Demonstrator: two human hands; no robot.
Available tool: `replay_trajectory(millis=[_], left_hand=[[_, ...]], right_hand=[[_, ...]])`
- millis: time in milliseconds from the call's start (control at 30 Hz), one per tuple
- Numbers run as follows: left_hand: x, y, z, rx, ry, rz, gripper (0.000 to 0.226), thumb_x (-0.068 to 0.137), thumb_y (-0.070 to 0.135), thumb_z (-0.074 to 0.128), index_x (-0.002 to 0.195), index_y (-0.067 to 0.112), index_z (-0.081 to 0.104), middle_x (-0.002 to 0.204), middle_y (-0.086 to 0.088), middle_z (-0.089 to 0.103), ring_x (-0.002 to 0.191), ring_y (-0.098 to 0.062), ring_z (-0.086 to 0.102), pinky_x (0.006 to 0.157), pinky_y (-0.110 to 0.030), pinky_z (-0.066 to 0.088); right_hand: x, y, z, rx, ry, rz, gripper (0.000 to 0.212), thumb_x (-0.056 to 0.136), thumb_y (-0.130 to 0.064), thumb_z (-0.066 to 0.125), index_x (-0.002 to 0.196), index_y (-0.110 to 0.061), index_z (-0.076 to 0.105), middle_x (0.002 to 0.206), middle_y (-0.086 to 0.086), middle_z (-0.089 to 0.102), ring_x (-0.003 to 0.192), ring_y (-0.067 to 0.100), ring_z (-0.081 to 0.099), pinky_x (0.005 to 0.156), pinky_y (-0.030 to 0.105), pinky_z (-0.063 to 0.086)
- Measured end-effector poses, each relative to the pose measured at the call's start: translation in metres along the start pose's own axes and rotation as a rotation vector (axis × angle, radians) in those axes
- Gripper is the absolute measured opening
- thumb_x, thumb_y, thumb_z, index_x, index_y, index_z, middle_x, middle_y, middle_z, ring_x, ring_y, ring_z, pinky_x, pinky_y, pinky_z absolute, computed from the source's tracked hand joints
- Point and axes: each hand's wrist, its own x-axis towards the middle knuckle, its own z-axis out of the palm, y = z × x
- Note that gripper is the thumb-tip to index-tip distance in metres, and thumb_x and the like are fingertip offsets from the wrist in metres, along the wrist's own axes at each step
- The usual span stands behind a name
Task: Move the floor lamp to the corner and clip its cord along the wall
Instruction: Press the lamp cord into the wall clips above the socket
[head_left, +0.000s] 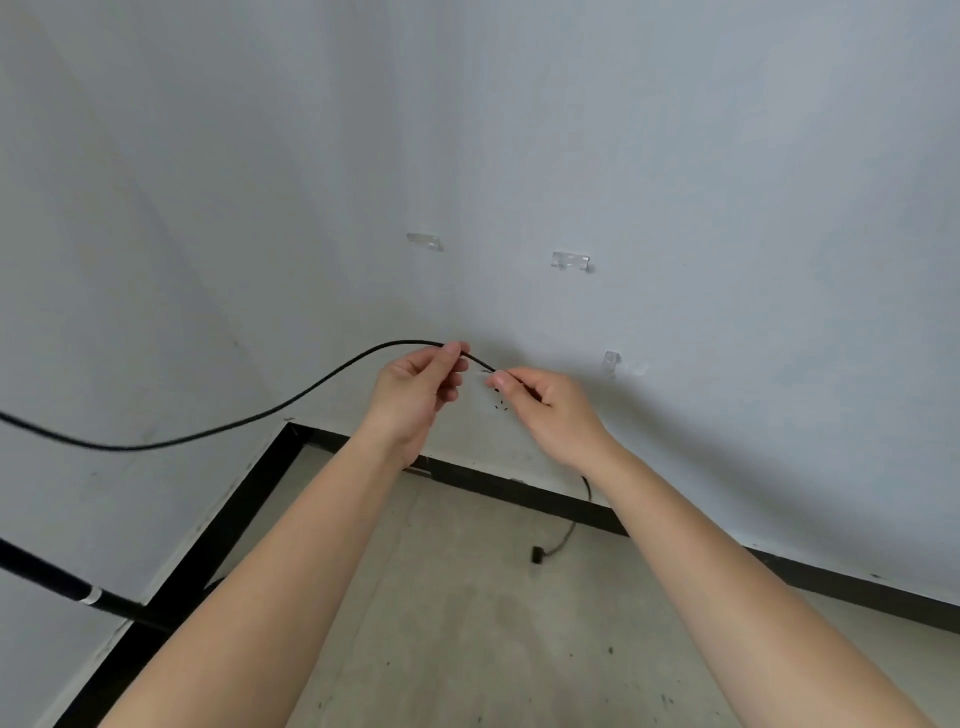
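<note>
A thin black cord (291, 402) runs from the left edge up to my hands in front of the white wall. My left hand (415, 392) pinches it between thumb and fingers. Just to the right, my right hand (540, 410) grips the same cord. Below my right wrist the cord drops to the floor and ends in a black plug (537, 555). Three clear clips are stuck on the wall: one (425, 241) upper left, one (570, 261) beside it, one (611, 362) lower right of my hands. The lamp's black pole (57, 582) crosses the lower left.
Two white walls meet in a corner (288, 423) with a black baseboard (519, 493) along the bottom. The floor (467, 623) is pale grey concrete with small dark marks.
</note>
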Motion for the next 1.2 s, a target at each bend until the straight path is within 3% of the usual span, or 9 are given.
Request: replay_trajectory(millis=[100, 200, 300, 367, 467, 633, 800, 933, 1200], left_hand=[[0.009, 0.018, 0.004, -0.066, 0.041, 0.025, 0.016, 0.098, 0.018, 0.061, 0.096, 0.009, 0.074, 0.073, 0.003, 0.067, 0.064, -0.006, 0.058, 0.063, -0.019, 0.051], [0.019, 0.034, 0.004, -0.168, 0.104, 0.055, 0.016, 0.099, 0.017, 0.06, 0.097, 0.007, 0.072, 0.076, 0.001, 0.065, 0.064, -0.007, 0.058, 0.063, -0.019, 0.051], [0.024, 0.044, 0.006, -0.261, 0.129, 0.065, 0.016, 0.099, 0.018, 0.059, 0.1, 0.006, 0.07, 0.079, -0.002, 0.064, 0.065, -0.008, 0.058, 0.062, -0.019, 0.051], [0.023, 0.043, 0.01, -0.264, 0.085, 0.041, 0.016, 0.099, 0.02, 0.06, 0.101, 0.007, 0.07, 0.081, -0.003, 0.067, 0.066, -0.008, 0.059, 0.061, -0.02, 0.051], [0.021, 0.04, 0.012, -0.244, 0.017, 0.001, 0.014, 0.097, 0.018, 0.063, 0.101, 0.007, 0.071, 0.082, -0.002, 0.07, 0.067, -0.008, 0.061, 0.061, -0.02, 0.052], [0.029, 0.051, 0.002, -0.327, 0.091, 0.005, 0.009, 0.095, 0.013, 0.065, 0.094, 0.006, 0.07, 0.08, -0.003, 0.07, 0.062, -0.007, 0.06, 0.057, -0.019, 0.052], [0.042, 0.063, -0.01, -0.414, 0.178, -0.051, 0.01, 0.095, 0.013, 0.066, 0.089, 0.005, 0.067, 0.074, -0.004, 0.067, 0.058, -0.009, 0.062, 0.054, -0.018, 0.053], [0.053, 0.07, -0.012, -0.539, 0.237, -0.065, 0.014, 0.098, 0.011, 0.061, 0.086, 0.006, 0.064, 0.075, -0.005, 0.065, 0.054, -0.008, 0.063, 0.051, -0.017, 0.053], [0.059, 0.074, -0.002, -0.533, 0.046, -0.088, 0.014, 0.097, 0.016, 0.063, 0.09, 0.005, 0.067, 0.075, -0.005, 0.07, 0.062, -0.01, 0.067, 0.058, -0.018, 0.056]], right_hand=[[0.0, -0.002, -0.014, 0.018, 0.039, 0.0, 0.026, 0.098, -0.046, 0.051, 0.099, -0.034, 0.074, 0.061, -0.005, 0.056, 0.059, 0.01, 0.05, 0.059, 0.028, 0.041], [-0.004, 0.001, -0.025, 0.007, 0.047, -0.002, 0.025, 0.098, -0.044, 0.052, 0.095, -0.032, 0.073, 0.059, -0.008, 0.05, 0.059, 0.011, 0.048, 0.061, 0.034, 0.046], [-0.003, -0.002, -0.035, 0.012, 0.083, -0.007, 0.023, 0.1, -0.039, 0.05, 0.097, -0.033, 0.073, 0.051, -0.016, 0.046, 0.055, 0.008, 0.045, 0.063, 0.031, 0.042], [0.004, -0.01, -0.039, 0.021, 0.097, -0.014, 0.023, 0.101, -0.037, 0.049, 0.097, -0.035, 0.072, 0.05, -0.017, 0.047, 0.055, 0.008, 0.044, 0.063, 0.029, 0.04], [0.018, -0.026, -0.042, 0.001, 0.052, -0.01, 0.023, 0.1, -0.04, 0.051, 0.093, -0.037, 0.073, 0.06, -0.004, 0.048, 0.058, 0.014, 0.045, 0.059, 0.028, 0.038], [0.045, -0.052, -0.041, -0.019, -0.005, 0.012, 0.023, 0.098, -0.044, 0.053, 0.097, -0.03, 0.072, 0.07, -0.007, 0.066, 0.045, -0.002, 0.047, 0.048, 0.012, 0.036], [0.066, -0.075, -0.038, -0.119, 0.096, -0.075, 0.012, 0.094, -0.037, 0.061, 0.09, -0.031, 0.071, 0.069, -0.016, 0.066, 0.064, -0.004, 0.06, 0.06, 0.016, 0.042], [0.078, -0.09, -0.034, -0.28, 0.133, -0.163, 0.017, 0.093, -0.032, 0.061, 0.093, -0.023, 0.076, 0.071, -0.02, 0.066, 0.065, -0.001, 0.06, 0.059, 0.011, 0.041], [0.098, -0.109, -0.027, -0.386, 0.207, -0.228, 0.02, 0.094, -0.029, 0.061, 0.099, -0.02, 0.078, 0.095, -0.006, 0.077, 0.09, 0.011, 0.068, 0.08, 0.026, 0.053]])
